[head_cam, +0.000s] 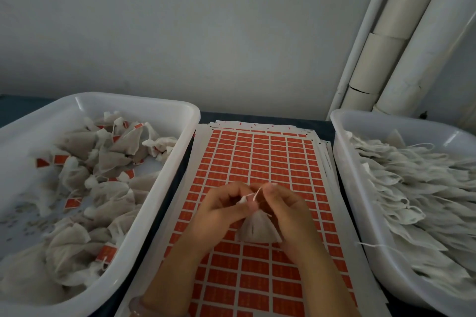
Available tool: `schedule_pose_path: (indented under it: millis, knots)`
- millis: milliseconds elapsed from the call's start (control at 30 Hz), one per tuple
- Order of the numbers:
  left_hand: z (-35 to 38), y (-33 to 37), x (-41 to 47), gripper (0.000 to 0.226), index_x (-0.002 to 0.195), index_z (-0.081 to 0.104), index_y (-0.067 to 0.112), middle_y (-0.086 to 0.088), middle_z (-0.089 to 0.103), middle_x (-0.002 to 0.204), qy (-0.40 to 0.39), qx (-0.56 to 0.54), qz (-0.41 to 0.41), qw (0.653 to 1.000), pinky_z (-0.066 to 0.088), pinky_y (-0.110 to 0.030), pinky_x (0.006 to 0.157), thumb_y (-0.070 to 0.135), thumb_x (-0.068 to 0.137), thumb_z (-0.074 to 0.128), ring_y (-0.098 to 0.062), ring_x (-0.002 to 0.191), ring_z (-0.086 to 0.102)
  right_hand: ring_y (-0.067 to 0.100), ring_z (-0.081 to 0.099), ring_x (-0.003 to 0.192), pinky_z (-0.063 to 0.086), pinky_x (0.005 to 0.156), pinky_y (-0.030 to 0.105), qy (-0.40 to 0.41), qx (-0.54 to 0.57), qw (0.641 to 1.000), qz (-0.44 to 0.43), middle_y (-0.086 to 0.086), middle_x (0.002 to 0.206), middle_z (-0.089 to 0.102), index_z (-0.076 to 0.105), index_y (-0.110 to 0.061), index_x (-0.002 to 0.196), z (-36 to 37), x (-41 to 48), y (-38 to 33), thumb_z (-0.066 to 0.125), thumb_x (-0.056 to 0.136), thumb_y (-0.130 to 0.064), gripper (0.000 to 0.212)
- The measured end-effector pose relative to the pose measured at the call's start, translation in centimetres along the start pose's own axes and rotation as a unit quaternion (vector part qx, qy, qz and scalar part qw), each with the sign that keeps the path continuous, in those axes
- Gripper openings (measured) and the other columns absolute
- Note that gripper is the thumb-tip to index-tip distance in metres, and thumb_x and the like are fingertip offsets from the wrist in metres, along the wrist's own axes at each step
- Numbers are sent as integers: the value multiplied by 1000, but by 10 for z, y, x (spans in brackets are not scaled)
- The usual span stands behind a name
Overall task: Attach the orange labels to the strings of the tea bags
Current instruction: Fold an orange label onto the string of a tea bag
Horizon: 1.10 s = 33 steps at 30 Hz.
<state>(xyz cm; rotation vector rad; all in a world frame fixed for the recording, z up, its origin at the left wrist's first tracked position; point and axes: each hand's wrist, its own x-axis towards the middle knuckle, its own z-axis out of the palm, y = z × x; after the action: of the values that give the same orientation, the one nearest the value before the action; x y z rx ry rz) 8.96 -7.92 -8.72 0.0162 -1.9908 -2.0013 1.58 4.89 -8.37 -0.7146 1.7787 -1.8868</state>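
A sheet of orange labels lies flat on the table between two tubs. Above its middle, both hands work on one pale tea bag that hangs below the fingers. My left hand pinches the white top of the bag where the string starts. My right hand pinches the thin white string a little higher. Whether a label is on the string I cannot tell.
A white tub at the left holds several tea bags with orange labels attached. A second white tub at the right holds several unlabelled tea bags with loose strings. More label sheets are stacked under the top one. White pipes stand at the back right.
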Motion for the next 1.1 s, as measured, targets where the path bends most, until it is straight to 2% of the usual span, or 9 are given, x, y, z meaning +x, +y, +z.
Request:
schedule_pose_path:
  millis: [167,300,367,500,633,700,867,1000,1100]
  knots:
    - [-1,0,-2,13,80,67,23,-5,61,82,11,-24,-33,999,51,-33,74,32,84,59,-24,78,58,21,70,93,56,74,29,-58,65,996,24,2,99,74,77,-27,91,-1,-1,0,66,74,-31,21]
    - [-2,2,-4,17,86,67,22,-1,61,83,-10,3,-37,999,52,-27,74,34,87,55,-16,78,60,21,71,85,55,68,28,-45,78,996,7,3,90,74,78,-26,82,-1,-2,0,69,71,-29,15]
    - [-3,2,-4,19,88,64,15,-5,59,83,-15,10,-33,999,51,-25,73,32,87,54,-16,77,58,15,70,80,53,65,22,-25,42,998,-27,-2,84,73,76,-29,77,0,-1,1,70,77,-22,9]
    - [0,1,-2,22,81,62,8,-2,56,72,8,14,-23,1000,47,-23,65,29,85,56,-14,67,53,3,61,67,49,59,14,13,-82,992,-97,-9,71,67,70,-28,70,3,-1,4,62,83,-8,25]
    - [9,-1,2,16,70,66,8,-4,60,61,126,39,12,991,48,-20,55,9,86,62,-14,57,55,7,56,68,45,58,13,72,-204,955,-204,-11,69,58,60,-20,71,10,1,10,62,79,-21,8]
    - [12,-2,2,21,68,69,10,-7,64,64,176,33,3,984,50,-21,56,0,85,59,-15,60,60,8,54,67,44,58,12,84,-228,936,-254,-9,70,56,59,-17,72,12,2,12,58,78,-26,11]
    - [17,0,1,30,72,73,25,-2,71,74,190,14,5,982,53,-21,57,-2,82,63,-16,68,68,7,52,66,44,58,12,107,-235,919,-299,-5,70,56,59,-9,70,7,5,14,56,77,-20,14]
    - [13,2,0,27,86,73,25,7,73,78,153,152,75,974,56,-21,67,0,84,64,-9,74,69,8,53,67,45,57,13,124,-223,919,-301,-4,71,57,59,-8,70,7,4,14,54,76,-18,13]
    - [14,3,-2,24,92,68,30,26,64,79,141,321,123,929,49,-8,70,7,85,66,8,80,63,6,51,67,44,56,12,132,-229,914,-308,-3,71,56,60,-7,70,7,3,15,54,76,-17,13]
